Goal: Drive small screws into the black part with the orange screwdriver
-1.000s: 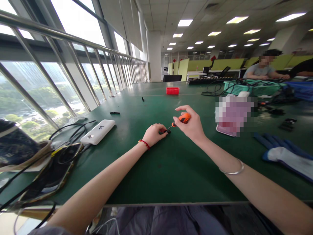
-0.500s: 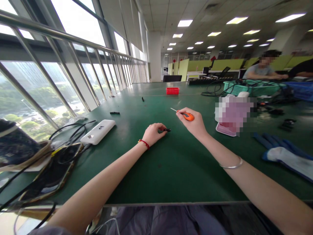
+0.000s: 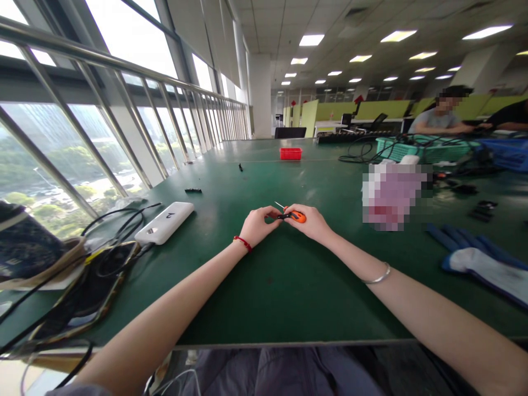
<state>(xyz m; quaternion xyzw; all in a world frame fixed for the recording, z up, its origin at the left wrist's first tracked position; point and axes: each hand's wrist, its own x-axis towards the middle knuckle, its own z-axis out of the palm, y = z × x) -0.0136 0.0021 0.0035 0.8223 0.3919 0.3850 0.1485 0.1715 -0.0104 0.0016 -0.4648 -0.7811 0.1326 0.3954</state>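
Between the thumb and fingers of my left hand is a small black part, too small to name more exactly. My right hand is closed around an orange-and-black screwdriver, whose thin metal shaft points up and to the left, past the black part. The fingertips of both hands meet at the small part, just above the green table. Whether the right fingers also grip the part, I cannot tell.
A white power bank, cables and a phone lie left. Two small black pieces and a red bin are farther off. Right are a blue-and-white glove, a green basket and a seated person.
My right hand has moved left and slightly down with the screwdriver, closing the gap to my left hand. The left hand and its black part have stayed nearly in place.
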